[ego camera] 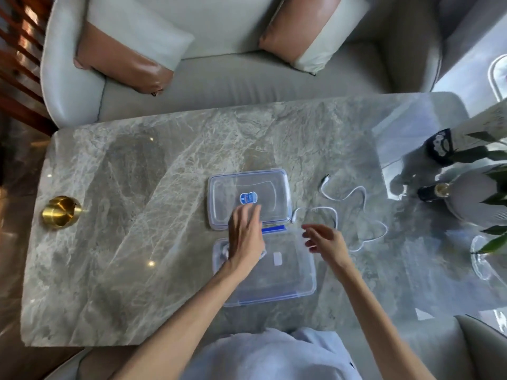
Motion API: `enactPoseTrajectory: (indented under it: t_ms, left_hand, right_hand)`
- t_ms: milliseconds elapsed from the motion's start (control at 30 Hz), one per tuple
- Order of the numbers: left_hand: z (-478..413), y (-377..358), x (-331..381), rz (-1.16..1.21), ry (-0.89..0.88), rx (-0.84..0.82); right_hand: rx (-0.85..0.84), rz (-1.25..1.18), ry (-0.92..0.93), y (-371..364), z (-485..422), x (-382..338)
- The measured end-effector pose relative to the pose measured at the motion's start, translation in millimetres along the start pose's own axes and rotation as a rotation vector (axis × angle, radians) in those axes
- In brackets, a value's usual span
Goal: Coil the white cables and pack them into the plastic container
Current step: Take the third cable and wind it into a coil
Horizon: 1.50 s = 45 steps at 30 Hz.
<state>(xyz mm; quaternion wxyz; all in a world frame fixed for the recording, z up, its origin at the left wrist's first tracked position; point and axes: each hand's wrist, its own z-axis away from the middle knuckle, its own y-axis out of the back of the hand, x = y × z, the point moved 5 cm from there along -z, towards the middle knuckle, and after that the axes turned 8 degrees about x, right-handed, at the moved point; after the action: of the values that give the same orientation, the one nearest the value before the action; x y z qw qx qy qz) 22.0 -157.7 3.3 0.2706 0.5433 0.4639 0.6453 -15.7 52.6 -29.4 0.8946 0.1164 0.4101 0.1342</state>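
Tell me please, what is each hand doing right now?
Left hand: open, holding nothing, over the container.
Right hand: open, empty, near the white cable.

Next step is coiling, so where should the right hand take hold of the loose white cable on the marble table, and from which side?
Probably the near plug end of the white cable, beside the lid. It lies flat and free just ahead of the open right hand, so pinch it from above, coming from the person's side, then draw the loops in.

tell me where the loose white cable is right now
In the head view the white cable lies uncoiled on the marble table, right of the container lid and just beyond the right hand.
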Motion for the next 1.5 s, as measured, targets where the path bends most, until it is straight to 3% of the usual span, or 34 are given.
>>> enactPoseTrajectory:
  t_ms: [167, 367, 467, 567, 633, 733, 833, 1000, 1100, 1300, 1433, 1500]
  left_hand:
    - [-71.0, -63.3, 89.5, -0.071, -0.340, -0.252]
    - [-109.6, -146.2, 124.3, -0.330, -0.545, -0.428]
    - [-103.6, -163.0, 128.2, -0.432, -0.616, -0.449]
    - [-99.0, -158.7, 134.5, -0.443, -0.597, -0.436]
    - [-102.0, -142.7, 146.0, -0.268, -0.477, -0.414]
    - [-109.7, -97.6, 178.0, 0.255, -0.072, -0.455]
    - [-116.3, -46.9, 223.6, 0.596, 0.058, -0.562]
    - [-119.5, 61.6, 315.5, 1.259, -0.054, -0.855]
    - [-118.3, 123.5, 360.2, 1.456, -0.164, -0.965]
    - [-115.2, 219.9, 414.5, 1.536, -0.383, -0.894]
    - [-112.4, 273.0, 434.5, 1.604, -0.539, -0.789]
    - [-112.0, 289.7, 442.8, 1.639, -0.565, -0.757]
  right_hand:
    - [0.243, 0.474, 0.276, 69.9, -73.0, -47.2]
    - [-0.010, 0.888, 0.397, 68.8, -150.7, -26.9]
    - [-0.038, 0.919, 0.483, 78.0, -156.0, -11.4]
    - [-0.048, 0.717, 0.562, 99.6, -151.5, -21.9]
    - [-0.041, 0.519, 0.612, 122.1, -146.0, -43.2]
    - [-0.004, 0.271, 0.680, 165.8, -133.4, -88.2]
    - [-0.010, 0.132, 0.740, 204.1, -113.7, -145.3]
    - [-0.066, -0.122, 0.903, 243.8, -54.9, -261.0]
    - [-0.063, -0.215, 1.056, 255.5, -6.8, -320.0]
    - [0.072, -0.260, 1.228, 278.0, 61.7, -391.6]
    - [-0.076, -0.375, 1.130, 287.9, 87.6, -408.2]
    - [-0.054, -0.321, 1.151, 291.7, 97.6, -413.2]
